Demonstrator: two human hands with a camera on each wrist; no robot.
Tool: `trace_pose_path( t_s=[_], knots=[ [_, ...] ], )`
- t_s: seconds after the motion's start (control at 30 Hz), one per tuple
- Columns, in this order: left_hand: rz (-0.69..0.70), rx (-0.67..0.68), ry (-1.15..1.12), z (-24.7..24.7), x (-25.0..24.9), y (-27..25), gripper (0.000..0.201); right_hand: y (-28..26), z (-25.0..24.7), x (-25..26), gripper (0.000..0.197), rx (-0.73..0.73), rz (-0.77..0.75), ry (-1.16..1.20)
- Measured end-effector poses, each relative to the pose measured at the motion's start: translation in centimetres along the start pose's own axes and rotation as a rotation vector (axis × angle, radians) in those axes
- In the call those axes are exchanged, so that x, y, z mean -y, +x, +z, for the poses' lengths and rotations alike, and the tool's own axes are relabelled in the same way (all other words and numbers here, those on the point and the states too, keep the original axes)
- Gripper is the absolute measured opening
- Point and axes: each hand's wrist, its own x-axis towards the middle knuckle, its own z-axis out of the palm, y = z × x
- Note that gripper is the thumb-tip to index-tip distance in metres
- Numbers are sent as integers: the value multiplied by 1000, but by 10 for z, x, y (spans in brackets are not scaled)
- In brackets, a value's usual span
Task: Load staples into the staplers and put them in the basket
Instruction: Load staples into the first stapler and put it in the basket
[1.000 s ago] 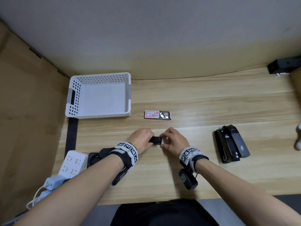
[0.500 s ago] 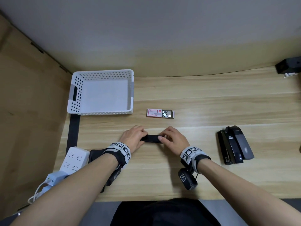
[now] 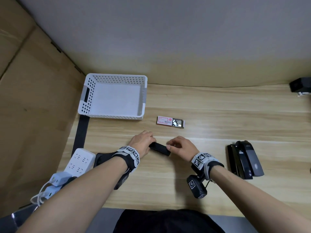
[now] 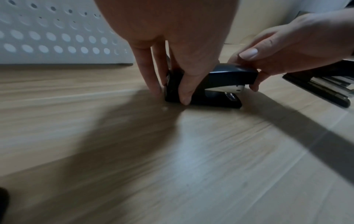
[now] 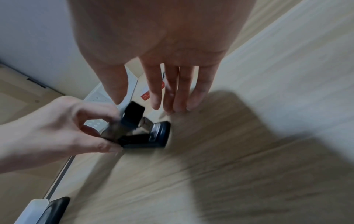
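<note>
A small black stapler lies on the wooden table in front of me. My left hand pinches its rear end between thumb and fingers. My right hand pinches the front end of its top cover, thumb on top; the cover stands a little above the metal magazine. An open red-and-white staple box with loose staple strips lies just beyond the hands. The white perforated basket stands empty at the back left.
Two larger black staplers lie side by side on the right. A white power strip with plugs sits at the left front edge beside a black strap. A black device sits at the far right back. A cardboard wall closes the left.
My hands have drawn apart along the stapler, so more of its length shows between them. The stapler has turned slightly, and my right hand now holds its front tip.
</note>
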Motion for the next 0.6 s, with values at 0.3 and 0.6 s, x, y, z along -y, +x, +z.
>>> trace_pose_path(
  t_s=[0.3, 0.6],
  knots=[
    [115, -124, 2, -31, 6, -18, 41, 3, -15, 33, 36, 232, -6, 118],
    [110, -177, -94, -29, 3, -22, 45, -1, -15, 42, 44, 361, -2, 197]
  ],
)
